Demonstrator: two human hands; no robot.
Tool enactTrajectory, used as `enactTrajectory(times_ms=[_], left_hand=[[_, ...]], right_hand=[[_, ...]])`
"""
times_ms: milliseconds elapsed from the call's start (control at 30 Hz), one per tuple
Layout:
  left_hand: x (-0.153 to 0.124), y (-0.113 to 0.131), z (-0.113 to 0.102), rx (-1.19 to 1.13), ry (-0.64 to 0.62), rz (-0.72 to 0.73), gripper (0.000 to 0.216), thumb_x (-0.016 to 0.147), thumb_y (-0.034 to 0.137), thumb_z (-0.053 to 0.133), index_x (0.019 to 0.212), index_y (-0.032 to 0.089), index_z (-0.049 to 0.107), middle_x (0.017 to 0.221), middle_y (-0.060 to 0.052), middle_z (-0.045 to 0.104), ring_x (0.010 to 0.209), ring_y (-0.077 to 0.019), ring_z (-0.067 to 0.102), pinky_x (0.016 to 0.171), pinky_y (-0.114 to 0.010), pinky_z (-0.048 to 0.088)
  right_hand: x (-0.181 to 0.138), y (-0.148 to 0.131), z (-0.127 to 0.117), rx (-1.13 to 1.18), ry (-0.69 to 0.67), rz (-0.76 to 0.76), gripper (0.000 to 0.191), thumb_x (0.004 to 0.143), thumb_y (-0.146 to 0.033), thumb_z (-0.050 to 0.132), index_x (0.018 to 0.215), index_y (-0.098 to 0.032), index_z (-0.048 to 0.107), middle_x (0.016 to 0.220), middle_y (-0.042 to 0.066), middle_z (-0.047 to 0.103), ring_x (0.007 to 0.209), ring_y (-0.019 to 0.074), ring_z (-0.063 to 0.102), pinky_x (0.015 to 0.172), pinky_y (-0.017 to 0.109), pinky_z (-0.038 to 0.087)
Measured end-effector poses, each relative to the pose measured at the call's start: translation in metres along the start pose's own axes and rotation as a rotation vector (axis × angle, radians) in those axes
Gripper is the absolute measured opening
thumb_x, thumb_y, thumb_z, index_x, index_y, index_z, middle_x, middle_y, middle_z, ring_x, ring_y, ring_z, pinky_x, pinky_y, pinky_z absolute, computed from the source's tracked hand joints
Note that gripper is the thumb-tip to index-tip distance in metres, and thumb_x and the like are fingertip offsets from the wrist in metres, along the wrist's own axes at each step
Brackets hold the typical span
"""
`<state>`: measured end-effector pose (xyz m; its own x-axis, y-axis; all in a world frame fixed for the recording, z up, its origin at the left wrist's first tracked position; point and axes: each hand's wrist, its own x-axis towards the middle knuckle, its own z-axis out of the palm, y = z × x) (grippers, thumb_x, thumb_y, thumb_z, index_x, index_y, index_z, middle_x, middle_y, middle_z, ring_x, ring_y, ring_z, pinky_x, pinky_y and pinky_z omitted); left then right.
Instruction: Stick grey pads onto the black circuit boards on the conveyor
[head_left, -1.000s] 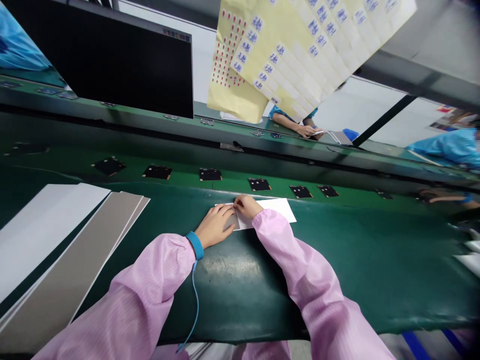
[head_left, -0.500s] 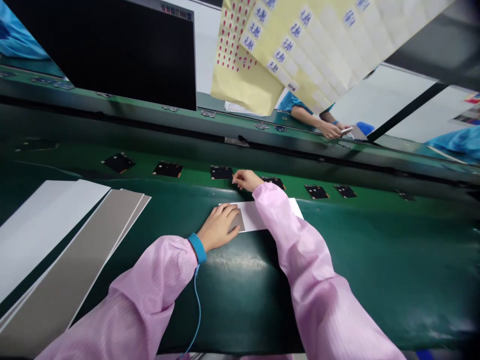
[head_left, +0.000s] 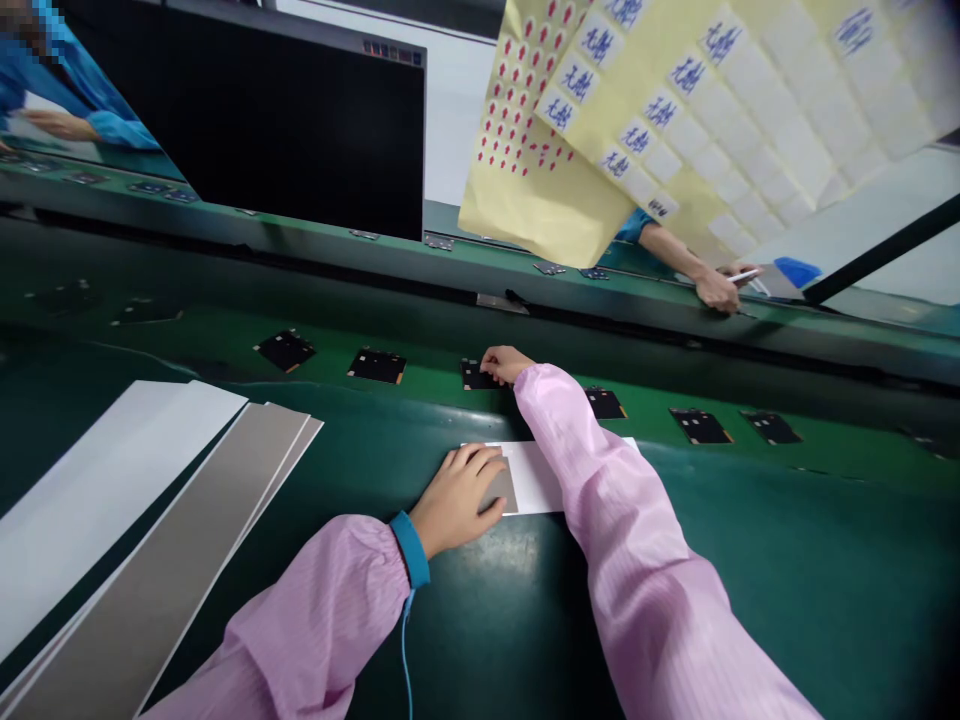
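Note:
My left hand (head_left: 461, 498) lies with spread fingers on a white sheet (head_left: 538, 475) on the dark green mat, over a grey piece (head_left: 502, 488) at the sheet's left end. A blue wrist strap with a cord circles that wrist. Farther out, my right hand (head_left: 508, 364) reaches across the sheet to a black flat board (head_left: 472, 376) with small pale marks. Its fingers are pinched together over the board's right part. Anything between the fingertips is too small to make out.
Several similar black boards (head_left: 377, 366) lie in a row on the green strip. Long white (head_left: 127, 470) and grey sheets (head_left: 202, 530) rest at left. A dark monitor (head_left: 300, 120) and yellow label sheets (head_left: 540, 215) hang ahead. Across the line, a person's hands (head_left: 718, 288) hold something thin.
The view has shifted, so most things appear lower and farther right. Relative to the black board, my right hand has moved left, from its right edge to over it. My left hand stays on the sheet.

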<state>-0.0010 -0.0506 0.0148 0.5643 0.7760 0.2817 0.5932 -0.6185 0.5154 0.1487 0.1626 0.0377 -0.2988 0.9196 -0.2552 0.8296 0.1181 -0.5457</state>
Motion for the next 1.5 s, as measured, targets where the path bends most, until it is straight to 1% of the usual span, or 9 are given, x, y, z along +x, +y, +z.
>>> enactTrajectory(times_ms=[267,567,667,800,967,1133,1233,1333,1500], left_hand=[[0.001,0.0,0.0,0.002,-0.008,-0.007,0.035,0.084,0.029,0.054,0.117,0.022,0.049,0.13,-0.006,0.047,0.121,-0.026,0.038,0.099,-0.043,0.035],[0.001,-0.001,0.002,0.03,-0.024,0.007,0.038,0.085,0.029,0.053,0.121,0.022,0.047,0.13,-0.007,0.047,0.121,-0.0262,0.037,0.099,-0.043,0.036],[0.001,-0.001,0.003,0.058,-0.025,0.021,0.038,0.086,0.029,0.052,0.123,0.022,0.047,0.131,-0.008,0.046,0.121,-0.0271,0.037,0.099,-0.044,0.036],[-0.001,-0.002,0.004,0.083,-0.002,0.049,0.036,0.087,0.03,0.049,0.122,0.021,0.047,0.131,-0.009,0.046,0.121,-0.0272,0.038,0.098,-0.045,0.037],[-0.002,-0.004,0.006,0.106,0.023,0.088,0.035,0.088,0.03,0.047,0.122,0.021,0.048,0.13,-0.009,0.047,0.121,-0.027,0.039,0.099,-0.044,0.037],[-0.004,-0.007,0.01,0.134,0.041,0.112,0.036,0.088,0.03,0.047,0.122,0.02,0.048,0.129,-0.009,0.048,0.12,-0.0269,0.039,0.099,-0.044,0.037],[-0.004,-0.011,0.012,0.124,0.054,0.129,0.034,0.087,0.031,0.048,0.119,0.019,0.049,0.127,-0.01,0.049,0.119,-0.0272,0.04,0.099,-0.044,0.038],[-0.003,-0.011,0.012,0.117,0.065,0.131,0.032,0.086,0.032,0.049,0.115,0.018,0.05,0.125,-0.01,0.05,0.118,-0.0272,0.041,0.1,-0.045,0.037],[-0.003,-0.006,0.01,0.108,0.064,0.116,0.029,0.086,0.031,0.05,0.111,0.018,0.051,0.124,-0.01,0.05,0.118,-0.0269,0.041,0.099,-0.044,0.038]], right_hand=[[-0.003,0.012,-0.005,-0.044,0.015,0.026,0.006,0.082,-0.015,0.055,0.078,-0.015,0.059,0.055,-0.003,0.053,0.044,0.0069,0.048,0.049,0.018,0.04],[-0.031,0.035,0.01,-0.179,0.349,-0.169,0.024,0.082,-0.009,0.047,0.097,-0.013,0.065,0.094,0.008,0.062,0.083,0.0133,0.058,0.081,0.023,0.043],[-0.045,0.038,0.016,-0.36,0.33,-0.293,0.034,0.081,-0.005,0.041,0.104,-0.012,0.065,0.104,0.011,0.058,0.094,0.0163,0.055,0.088,0.025,0.042],[-0.055,0.039,0.017,-0.505,0.264,-0.248,0.038,0.082,-0.007,0.039,0.113,-0.011,0.062,0.109,0.014,0.054,0.102,0.0213,0.05,0.091,0.031,0.041],[-0.074,0.042,0.011,-0.314,0.305,-0.127,0.05,0.076,-0.004,0.046,0.125,-0.01,0.054,0.119,0.014,0.048,0.111,0.0214,0.047,0.099,0.032,0.036],[-0.126,0.026,0.033,-0.071,0.591,-0.237,0.037,0.077,-0.003,0.042,0.106,-0.012,0.062,0.107,0.011,0.051,0.105,0.0192,0.049,0.097,0.032,0.038],[-0.162,0.011,0.059,-0.118,0.517,-0.21,0.023,0.079,-0.005,0.043,0.087,-0.013,0.063,0.089,0.009,0.055,0.089,0.0183,0.053,0.086,0.031,0.043],[-0.186,0.003,0.079,-0.137,0.394,-0.134,0.019,0.077,-0.005,0.046,0.088,-0.012,0.061,0.087,0.008,0.058,0.08,0.0161,0.054,0.078,0.028,0.043],[-0.194,0.005,0.076,-0.044,0.312,-0.056,0.02,0.073,-0.003,0.05,0.086,-0.013,0.061,0.083,0.005,0.061,0.072,0.013,0.054,0.071,0.024,0.042]])
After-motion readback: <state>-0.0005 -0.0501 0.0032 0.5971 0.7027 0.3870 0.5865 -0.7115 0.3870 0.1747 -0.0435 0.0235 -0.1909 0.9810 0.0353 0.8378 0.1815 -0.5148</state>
